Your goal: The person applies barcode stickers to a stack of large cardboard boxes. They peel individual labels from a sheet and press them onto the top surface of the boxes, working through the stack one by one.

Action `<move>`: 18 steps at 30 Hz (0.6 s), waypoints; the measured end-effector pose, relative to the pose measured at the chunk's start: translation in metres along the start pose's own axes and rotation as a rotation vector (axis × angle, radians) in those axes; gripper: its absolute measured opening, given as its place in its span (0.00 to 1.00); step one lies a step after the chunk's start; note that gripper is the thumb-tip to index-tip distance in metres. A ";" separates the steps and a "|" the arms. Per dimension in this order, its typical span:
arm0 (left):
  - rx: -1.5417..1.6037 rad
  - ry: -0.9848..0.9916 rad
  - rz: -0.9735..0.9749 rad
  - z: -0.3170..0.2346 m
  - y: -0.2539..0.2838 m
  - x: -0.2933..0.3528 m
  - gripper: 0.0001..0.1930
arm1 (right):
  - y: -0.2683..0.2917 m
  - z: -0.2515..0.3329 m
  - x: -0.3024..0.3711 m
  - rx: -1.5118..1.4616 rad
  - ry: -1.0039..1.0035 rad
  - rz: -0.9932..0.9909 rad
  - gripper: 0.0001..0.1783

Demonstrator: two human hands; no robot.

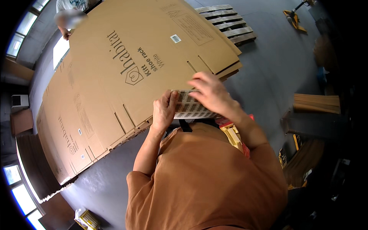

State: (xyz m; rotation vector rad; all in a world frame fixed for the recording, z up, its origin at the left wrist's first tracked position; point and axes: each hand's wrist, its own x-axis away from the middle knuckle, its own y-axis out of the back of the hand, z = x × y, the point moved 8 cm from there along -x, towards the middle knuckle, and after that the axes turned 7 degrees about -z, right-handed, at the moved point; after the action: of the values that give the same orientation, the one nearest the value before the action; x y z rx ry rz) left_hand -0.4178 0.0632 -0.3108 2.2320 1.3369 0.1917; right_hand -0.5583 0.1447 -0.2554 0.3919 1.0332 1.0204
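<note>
My left hand (164, 109) is closed on the left edge of a sheet of barcode labels (191, 109), held close in front of my body at the near edge of the cardboard. Over the sheet's upper right part, my right hand (213, 94) is smeared by motion, so what its fingers hold, if anything, cannot be made out. Beyond both hands lies a large flat brown carton (96, 50) with dark print and slots, on top of a stack. A small white barcode label (175, 38) is stuck on its surface.
Another person's hand (67, 35) rests at the carton's far left edge. A wooden pallet (230, 25) lies beyond the stack, and a yellow pallet jack (294, 21) stands far right. Cardboard pieces (317, 103) are at right; a yellow-and-white bundle (87, 220) sits on the floor lower left.
</note>
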 end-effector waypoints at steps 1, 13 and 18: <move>-0.013 -0.004 0.005 -0.003 -0.002 0.002 0.16 | -0.003 0.016 -0.008 -0.005 0.051 -0.070 0.13; -0.032 0.009 -0.210 0.027 0.009 0.017 0.13 | -0.029 -0.063 -0.010 -0.577 -0.700 0.107 0.11; -0.098 -0.261 -0.048 0.016 -0.022 0.021 0.06 | -0.101 -0.113 -0.024 -0.461 -0.712 0.288 0.11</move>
State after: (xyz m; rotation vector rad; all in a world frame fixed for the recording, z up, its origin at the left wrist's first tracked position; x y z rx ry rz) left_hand -0.4190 0.0832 -0.3384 2.0601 1.2113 -0.0501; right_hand -0.6059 0.0538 -0.3695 0.4783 0.0939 1.2088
